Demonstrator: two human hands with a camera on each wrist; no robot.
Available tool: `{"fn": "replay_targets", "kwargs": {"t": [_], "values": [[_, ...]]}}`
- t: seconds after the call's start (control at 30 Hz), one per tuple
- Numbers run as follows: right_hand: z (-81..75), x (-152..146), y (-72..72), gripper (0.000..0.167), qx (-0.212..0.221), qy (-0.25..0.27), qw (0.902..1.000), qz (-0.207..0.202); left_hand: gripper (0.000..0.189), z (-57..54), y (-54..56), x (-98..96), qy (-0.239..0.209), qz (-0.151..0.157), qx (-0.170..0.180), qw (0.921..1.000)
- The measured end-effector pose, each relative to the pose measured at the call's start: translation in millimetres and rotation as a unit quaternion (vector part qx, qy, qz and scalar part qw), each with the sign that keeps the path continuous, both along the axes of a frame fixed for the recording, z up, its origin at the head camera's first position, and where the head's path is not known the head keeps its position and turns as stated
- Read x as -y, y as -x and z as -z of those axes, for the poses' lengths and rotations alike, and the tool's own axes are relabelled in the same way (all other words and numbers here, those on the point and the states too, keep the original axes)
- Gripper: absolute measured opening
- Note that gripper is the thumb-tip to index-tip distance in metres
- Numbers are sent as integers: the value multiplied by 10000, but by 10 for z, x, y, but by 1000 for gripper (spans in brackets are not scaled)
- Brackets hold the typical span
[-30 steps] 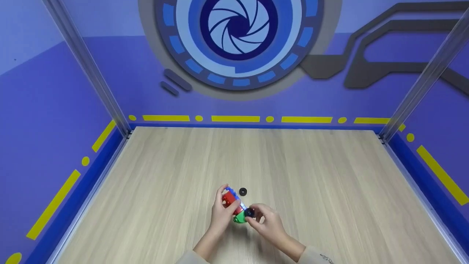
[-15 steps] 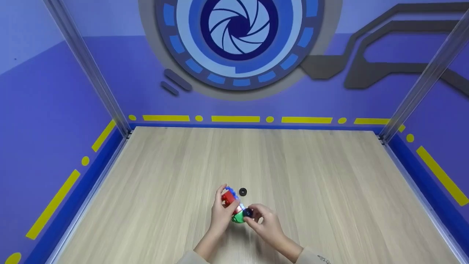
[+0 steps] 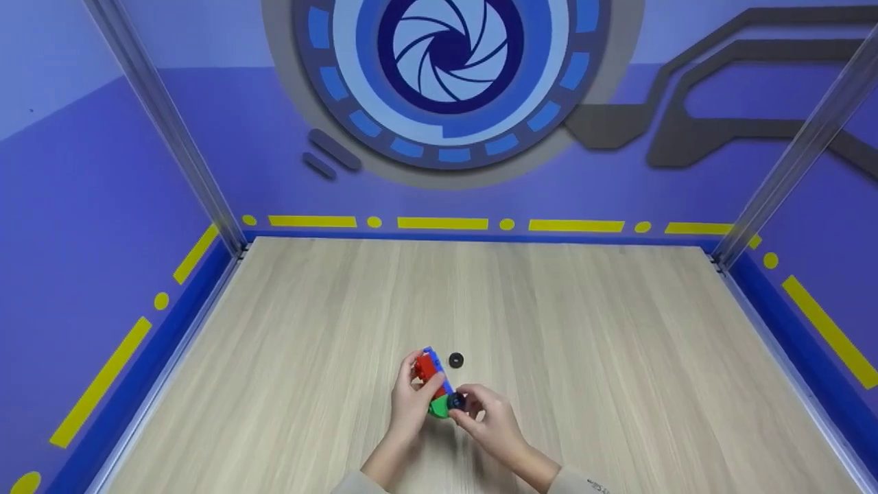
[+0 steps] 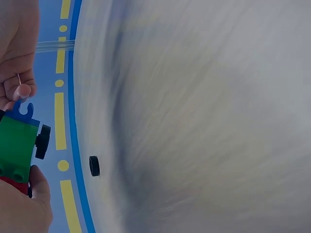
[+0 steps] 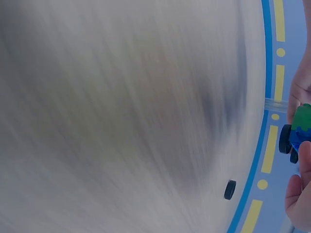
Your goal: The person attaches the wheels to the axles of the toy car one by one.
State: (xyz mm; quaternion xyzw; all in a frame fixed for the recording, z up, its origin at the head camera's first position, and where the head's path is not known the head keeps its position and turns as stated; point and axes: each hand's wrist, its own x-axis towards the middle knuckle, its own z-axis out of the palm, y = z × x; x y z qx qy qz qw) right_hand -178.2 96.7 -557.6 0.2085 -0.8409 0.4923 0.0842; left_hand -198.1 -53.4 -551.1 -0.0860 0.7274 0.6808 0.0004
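My left hand (image 3: pixel 410 401) grips a toy car of building bricks, with a red block (image 3: pixel 426 368), a blue base (image 3: pixel 439 363) and a green block (image 3: pixel 439 407) at the near end. At that end my right hand (image 3: pixel 495 418) pinches a black wheel (image 3: pixel 457 401) between thumb and fingers, right against the car's side. On the car's lower side, another black wheel (image 4: pixel 43 141) sits by the green block in the left wrist view. A blue hook (image 4: pixel 22 111) sticks out there, close to the right hand's fingertips. The left palm hides part of the red block.
A loose black wheel (image 3: pixel 456 360) lies on the wooden table (image 3: pixel 576 315), just beyond the car. Blue panels (image 3: pixel 206 137) with yellow marks stand along the back and sides, with metal posts (image 3: pixel 164 130) at the corners.
The car and the right hand with the wheel have shifted slightly left, and the car has turned a little in the left hand's grip. The loose wheel stays on the table.
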Motion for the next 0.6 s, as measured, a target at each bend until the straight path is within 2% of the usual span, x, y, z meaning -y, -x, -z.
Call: {"fn": "replay_targets", "kwargs": {"t": [0.2,0.47,0.6], "values": [[1,-20,59,33,-13,-179,9997,-140,58,39,11,90,288,-227,-102,9993],[38,-70,187,29,-184,-607,9980,61,55,91,26,243,443,-499,-147,9977],[70,-91,237,28,-54,-745,9971,154,55,103,44,317,412,-616,-91,9972]]}}
